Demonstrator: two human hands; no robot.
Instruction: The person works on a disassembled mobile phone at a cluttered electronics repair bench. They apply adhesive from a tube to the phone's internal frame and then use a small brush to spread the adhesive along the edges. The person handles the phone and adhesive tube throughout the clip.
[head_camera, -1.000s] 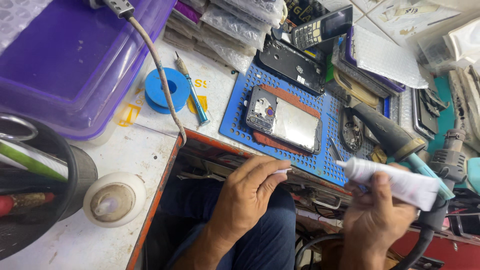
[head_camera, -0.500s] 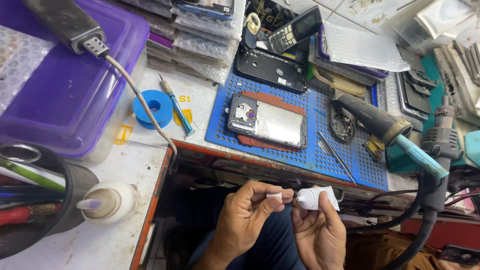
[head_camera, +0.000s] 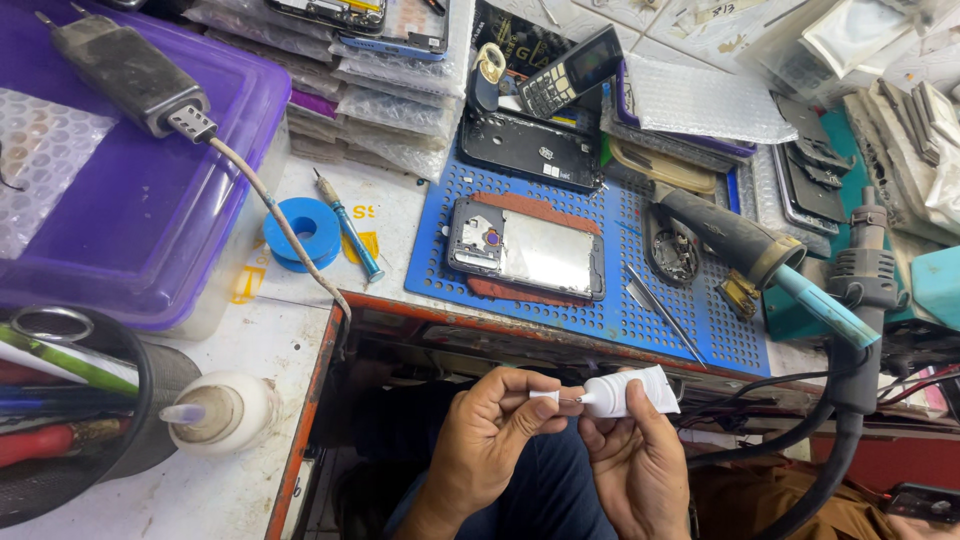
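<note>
Head view, looking down over a crowded repair table (head_camera: 300, 350). Low in the frame, both hands meet just below the table's front edge, over the person's lap. The right hand (head_camera: 640, 470) is closed around a small white glue tube (head_camera: 630, 392), held almost level with its thin metal nozzle pointing left. The left hand (head_camera: 490, 440) is curled, thumb and forefinger pinched on a tiny white cap (head_camera: 545, 397) right at the nozzle tip; whether the cap is seated on the tip cannot be told.

Above the hands, a blue perforated work mat (head_camera: 600, 310) carries an opened phone (head_camera: 525, 250), back cover off, lying flat. To its right rest a hot-air handpiece (head_camera: 730, 235) and thin tweezers (head_camera: 660, 310). To the left lie a blue tape roll (head_camera: 305, 232), a small screwdriver (head_camera: 348, 225) and a purple plastic box (head_camera: 120, 220). A white squeeze bottle (head_camera: 225, 412) stands at lower left.

Handling the cap well likely calls for a light grip on the soft tube, so nothing squeezes out, and a straight pull along the nozzle.
</note>
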